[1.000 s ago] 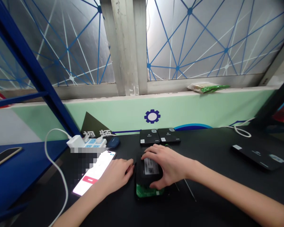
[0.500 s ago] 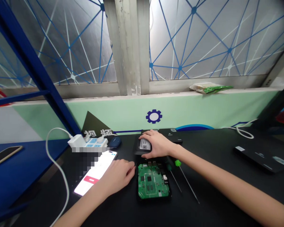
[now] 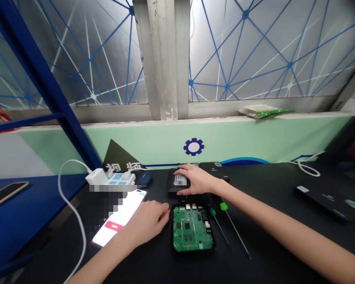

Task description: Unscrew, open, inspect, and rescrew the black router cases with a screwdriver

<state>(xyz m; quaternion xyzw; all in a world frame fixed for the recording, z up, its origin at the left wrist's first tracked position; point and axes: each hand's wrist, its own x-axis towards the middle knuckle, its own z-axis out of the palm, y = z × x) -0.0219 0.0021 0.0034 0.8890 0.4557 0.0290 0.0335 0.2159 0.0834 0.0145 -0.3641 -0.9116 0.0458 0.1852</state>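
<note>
An opened black device base with a green circuit board [image 3: 192,229] lies on the black table [image 3: 269,221] in front of me. My right hand [image 3: 197,179] rests on the black top cover [image 3: 177,182], labelled side up, just behind the board; the fingers curl over the cover's edge. My left hand [image 3: 148,223] lies flat on the table, fingers together, touching the base's left edge and covering part of a lit phone [image 3: 120,217]. Two green-handled screwdrivers [image 3: 225,221] lie right of the board.
Two more black boxes [image 3: 214,167] sit behind the cover. A white power strip [image 3: 111,178] with a cable and a dark blue mouse [image 3: 144,178] stand at left. Another black device [image 3: 328,197] lies at right. A blue shelf frame [image 3: 44,86] rises at left, holding a phone [image 3: 6,193].
My right hand lifted the black cover off the base, exposing the green board, carried it away from me and set it down behind the board. The left hand stayed put.
</note>
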